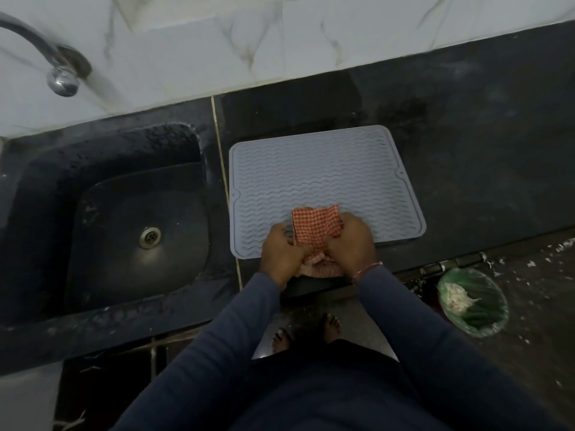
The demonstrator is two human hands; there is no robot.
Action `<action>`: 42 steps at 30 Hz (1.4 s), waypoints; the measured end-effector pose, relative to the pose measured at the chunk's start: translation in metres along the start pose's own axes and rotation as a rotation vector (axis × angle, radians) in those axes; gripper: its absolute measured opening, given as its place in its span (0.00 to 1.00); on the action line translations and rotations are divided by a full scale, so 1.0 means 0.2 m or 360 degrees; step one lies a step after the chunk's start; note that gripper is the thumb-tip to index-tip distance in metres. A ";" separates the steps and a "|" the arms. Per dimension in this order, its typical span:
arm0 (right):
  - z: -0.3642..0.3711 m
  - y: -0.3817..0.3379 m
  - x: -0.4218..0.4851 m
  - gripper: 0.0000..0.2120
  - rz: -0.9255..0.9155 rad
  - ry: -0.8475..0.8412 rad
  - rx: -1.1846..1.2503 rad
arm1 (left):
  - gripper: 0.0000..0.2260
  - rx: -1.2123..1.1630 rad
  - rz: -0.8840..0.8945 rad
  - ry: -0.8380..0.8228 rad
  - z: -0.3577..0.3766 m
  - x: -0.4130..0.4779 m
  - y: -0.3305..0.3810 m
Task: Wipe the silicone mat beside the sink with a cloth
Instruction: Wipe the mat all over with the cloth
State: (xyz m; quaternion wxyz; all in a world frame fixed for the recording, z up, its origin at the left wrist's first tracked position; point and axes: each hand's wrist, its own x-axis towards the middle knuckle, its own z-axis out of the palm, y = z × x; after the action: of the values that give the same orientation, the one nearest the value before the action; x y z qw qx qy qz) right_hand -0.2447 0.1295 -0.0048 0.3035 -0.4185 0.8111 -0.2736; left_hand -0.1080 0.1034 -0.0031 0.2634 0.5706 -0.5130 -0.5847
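A grey silicone mat (pixel 317 175) with wavy ridges lies flat on the black counter, just right of the sink (pixel 124 213). Over its near edge I hold a red-and-white checked cloth (pixel 315 227). My left hand (pixel 281 251) grips the cloth's left side and my right hand (pixel 353 241) grips its right side, fingers curled round the fabric. The cloth's far part is spread flat above the mat; its near part is bunched between my hands and partly hidden by them.
The black counter (pixel 482 150) stretches to the right of the mat. A chrome tap (pixel 59 73) juts from the marble wall above the sink. A green-lined waste bin (pixel 473 301) stands on the littered floor at the right, below the counter edge.
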 end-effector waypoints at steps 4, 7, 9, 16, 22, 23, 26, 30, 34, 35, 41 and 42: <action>0.05 -0.10 -0.02 0.18 -0.0072 0.0014 -0.0428 | 0.29 -0.0029 0.0156 0.0010 0.06 -0.03 0.01; 0.09 -0.13 -0.03 0.25 -0.0028 0.0013 -0.0635 | 0.32 -0.0698 -0.0057 -0.0091 0.02 -0.07 -0.01; 0.11 -0.16 -0.05 0.31 -0.0048 0.0039 -0.0729 | 0.38 -0.0974 -0.0220 -0.0156 -0.05 -0.06 -0.03; 0.12 -0.16 -0.07 0.24 -0.0107 -0.0039 -0.0896 | 0.08 -0.0193 -0.0055 0.0106 -0.25 0.04 0.01; 0.12 -0.17 -0.06 0.29 -0.0075 -0.0042 -0.0785 | 0.10 0.0610 0.0850 0.0274 -0.25 0.22 -0.02; 0.14 -0.17 -0.06 0.32 -0.0066 -0.0017 -0.0737 | 0.13 0.0764 0.0916 0.0176 -0.24 0.27 -0.05; 0.21 -0.16 -0.08 0.35 -0.0058 0.0119 -0.0869 | 0.20 0.1225 0.0926 0.0020 -0.22 0.35 -0.18; 0.26 -0.12 -0.10 0.29 -0.0199 0.0232 -0.1042 | 0.20 0.1449 0.0965 0.0088 -0.22 0.38 -0.24; 0.16 -0.03 -0.01 0.22 -0.0188 0.0120 -0.0811 | 0.20 0.1408 0.0974 0.0161 -0.22 0.39 -0.24; 0.11 -0.03 0.02 0.21 -0.0115 0.0146 -0.0627 | 0.20 0.1402 0.0970 0.0168 -0.22 0.38 -0.24; -0.17 -0.01 0.02 0.25 0.0510 -0.0091 0.1018 | 0.20 0.1374 0.0960 0.0175 -0.21 0.39 -0.24; -0.20 -0.02 -0.01 0.23 0.0533 -0.0272 0.0912 | 0.20 0.1371 0.0951 0.0177 -0.21 0.39 -0.25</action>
State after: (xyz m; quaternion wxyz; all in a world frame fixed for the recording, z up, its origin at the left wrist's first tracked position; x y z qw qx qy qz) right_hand -0.2707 0.1364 0.0260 0.5165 -0.1986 0.7303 -0.4006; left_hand -0.0706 0.0370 -0.0712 0.1871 0.4863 -0.8323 -0.1892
